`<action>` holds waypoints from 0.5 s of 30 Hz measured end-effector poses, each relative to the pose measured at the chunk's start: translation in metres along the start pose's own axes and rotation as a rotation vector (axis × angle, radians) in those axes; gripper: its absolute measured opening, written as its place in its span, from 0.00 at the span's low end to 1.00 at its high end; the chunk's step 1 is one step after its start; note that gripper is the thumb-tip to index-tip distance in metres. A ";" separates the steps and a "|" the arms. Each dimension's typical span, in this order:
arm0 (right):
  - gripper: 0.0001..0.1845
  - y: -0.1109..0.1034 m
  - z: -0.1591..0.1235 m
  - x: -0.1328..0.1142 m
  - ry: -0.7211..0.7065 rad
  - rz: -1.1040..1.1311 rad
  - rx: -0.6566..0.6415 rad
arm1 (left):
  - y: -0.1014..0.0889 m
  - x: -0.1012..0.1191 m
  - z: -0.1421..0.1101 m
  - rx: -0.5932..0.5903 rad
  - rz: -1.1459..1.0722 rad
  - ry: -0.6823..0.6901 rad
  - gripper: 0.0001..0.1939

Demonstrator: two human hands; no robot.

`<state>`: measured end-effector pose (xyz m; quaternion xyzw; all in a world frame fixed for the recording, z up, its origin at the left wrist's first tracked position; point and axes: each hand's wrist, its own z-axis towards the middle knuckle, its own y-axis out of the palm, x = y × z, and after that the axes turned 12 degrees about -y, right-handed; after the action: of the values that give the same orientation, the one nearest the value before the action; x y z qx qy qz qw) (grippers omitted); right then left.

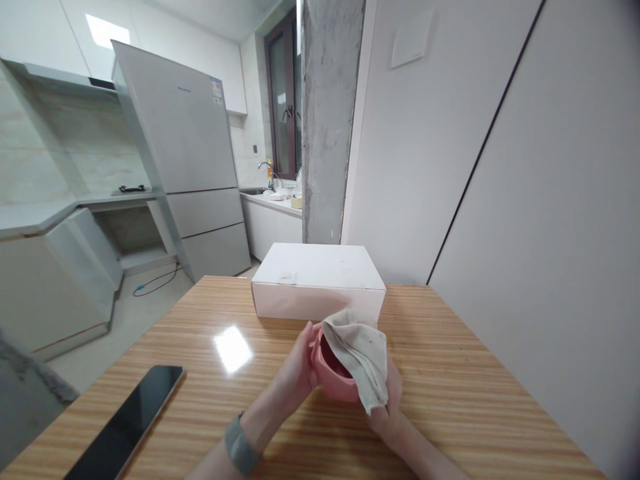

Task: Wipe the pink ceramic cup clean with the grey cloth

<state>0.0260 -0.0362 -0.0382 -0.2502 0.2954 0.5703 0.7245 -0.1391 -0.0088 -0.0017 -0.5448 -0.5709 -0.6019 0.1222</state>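
Note:
A hollow pink container (334, 385) with an open top is held above the wooden table, its mouth tilted toward me. My left hand (300, 363) is closed on its left side, the thumb near the rim. A folded light grey cloth (361, 357) drapes over the right part of the rim and hangs down outside. My right hand (390, 393) is closed on this cloth at the container's right side; most of its fingers are hidden behind the cloth.
A white box (319, 267) lies behind the hands on the wooden table (460, 387). To the left is a dark-screened phone (127, 420). Beyond the table stand a grey fridge (185, 120), a concrete column (330, 120) and a white wall (415, 147).

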 end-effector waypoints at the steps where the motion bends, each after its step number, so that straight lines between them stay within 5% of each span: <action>1: 0.27 -0.004 0.002 -0.002 -0.066 -0.022 -0.038 | 0.000 0.000 -0.001 -0.037 -0.039 -0.073 0.32; 6: 0.26 -0.012 0.011 -0.010 -0.476 -0.074 -0.427 | 0.002 0.003 -0.010 -0.107 -0.153 -0.241 0.25; 10: 0.26 -0.008 0.023 -0.019 -0.582 -0.146 -0.677 | 0.001 0.003 -0.010 -0.022 -0.147 -0.163 0.22; 15: 0.25 0.003 0.035 -0.022 -0.654 -0.294 -0.746 | -0.005 -0.010 0.003 0.210 -0.029 0.057 0.21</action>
<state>0.0241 -0.0256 0.0015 -0.3391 -0.2085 0.5774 0.7129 -0.1381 -0.0095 -0.0133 -0.5035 -0.6348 -0.5558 0.1861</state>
